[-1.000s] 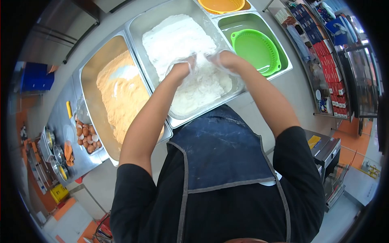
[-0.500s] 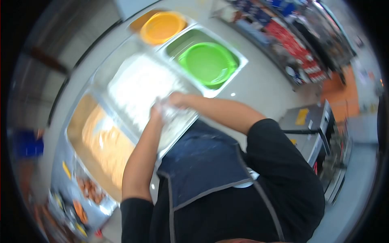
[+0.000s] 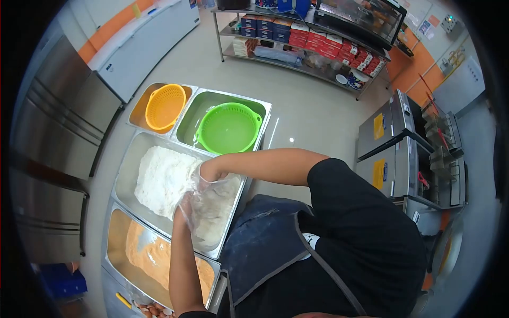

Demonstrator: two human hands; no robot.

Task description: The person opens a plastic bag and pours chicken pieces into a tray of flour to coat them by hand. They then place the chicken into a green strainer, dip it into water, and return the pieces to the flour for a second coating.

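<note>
A thin clear plastic bag (image 3: 208,197) is stretched between my two hands above the near side of a metal tray (image 3: 125,183) of white powder. My left hand (image 3: 184,210) is closed on its left edge. My right hand (image 3: 211,169) grips the upper part, its fingers partly hidden by the plastic. Beneath and beyond the hands, a heap of flour-like white powder (image 3: 161,174) fills much of the tray. To the left, another metal tray (image 3: 117,245) contains orange-tan powder (image 3: 154,258) with a pale patch on it.
Behind the powder trays, an orange basket (image 3: 165,107) and a green basket (image 3: 229,128) sit in metal pans. Eggs (image 3: 154,309) lie at the lower left by a yellow handle (image 3: 123,300). A shelf rack (image 3: 297,59) with boxes stands at the back, fryer-like metal equipment (image 3: 389,151) at right.
My view has swung round and become sharp, with the trays lower and more upright. My hands have moved apart slightly, and the clear plastic between them is spread wider.
</note>
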